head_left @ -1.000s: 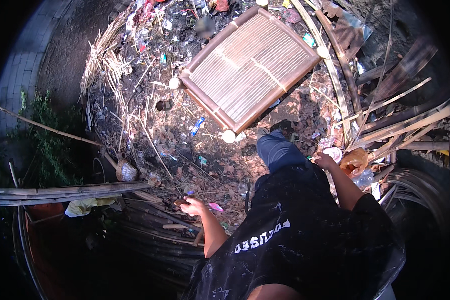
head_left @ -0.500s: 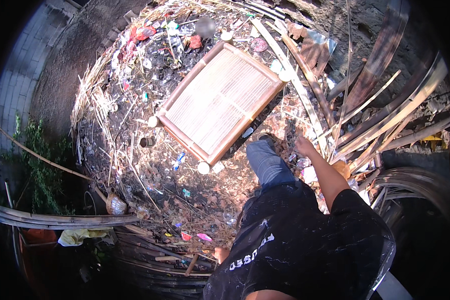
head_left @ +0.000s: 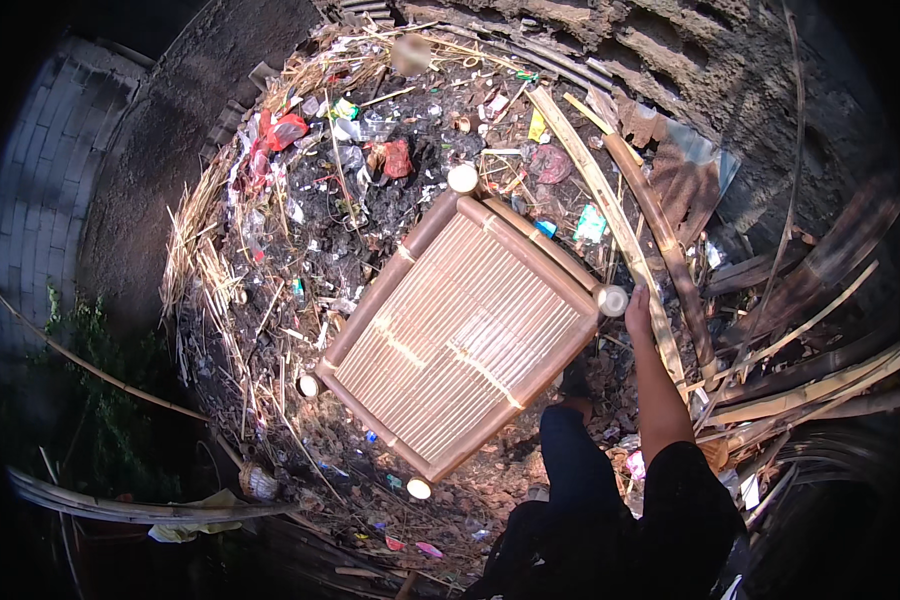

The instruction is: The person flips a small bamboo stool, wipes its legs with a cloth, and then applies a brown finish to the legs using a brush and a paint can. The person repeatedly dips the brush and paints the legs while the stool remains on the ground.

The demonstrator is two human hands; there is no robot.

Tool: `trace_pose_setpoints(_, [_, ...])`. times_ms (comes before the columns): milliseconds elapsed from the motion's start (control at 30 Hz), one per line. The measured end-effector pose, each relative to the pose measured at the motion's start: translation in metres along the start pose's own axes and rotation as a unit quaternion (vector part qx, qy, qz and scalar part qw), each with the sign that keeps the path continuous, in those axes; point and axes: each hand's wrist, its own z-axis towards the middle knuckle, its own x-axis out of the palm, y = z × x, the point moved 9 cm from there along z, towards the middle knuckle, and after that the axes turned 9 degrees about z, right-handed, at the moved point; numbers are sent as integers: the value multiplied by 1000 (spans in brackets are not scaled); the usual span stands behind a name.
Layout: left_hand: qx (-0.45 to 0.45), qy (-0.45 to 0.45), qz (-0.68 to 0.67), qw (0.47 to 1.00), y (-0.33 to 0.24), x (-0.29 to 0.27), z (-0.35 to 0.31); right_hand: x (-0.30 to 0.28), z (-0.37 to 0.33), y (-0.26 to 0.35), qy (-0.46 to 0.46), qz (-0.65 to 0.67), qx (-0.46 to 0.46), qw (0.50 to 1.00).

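A low bamboo table [head_left: 450, 340] with a slatted top and round corner posts stands at an angle in the middle. My right hand [head_left: 638, 312] is at its right corner post [head_left: 612, 300], with the fingers pressed along the post's outer side; part of the grip is hidden. My left hand is out of sight. Below the table's right side, my bent knee [head_left: 575, 450] shows in dark shade.
Litter and ash surround the table, with a red plastic bag [head_left: 288, 130] at the upper left. Long bamboo poles [head_left: 660, 225] lean on the right beside rusty sheet metal [head_left: 665, 165]. Bent bamboo strips [head_left: 140, 512] cross the lower left.
My right hand has gone from beside my knee to the table's right corner. The table has shifted toward me against the litter. My left hand has left the view, which has also shifted.
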Motion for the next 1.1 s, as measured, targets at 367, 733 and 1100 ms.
trace_pose_setpoints(367, [-43,48,30,997,-101,-30,-10,169,84,209,73,-61,-182,979])
trace_pose_setpoints(733, [-73,49,31,996,-114,-45,-13,445,41,365,225,-72,-245,940])
trace_pose_setpoints(1100, [-108,35,26,993,-98,-73,-16,483,39,402,308,-145,-260,904])
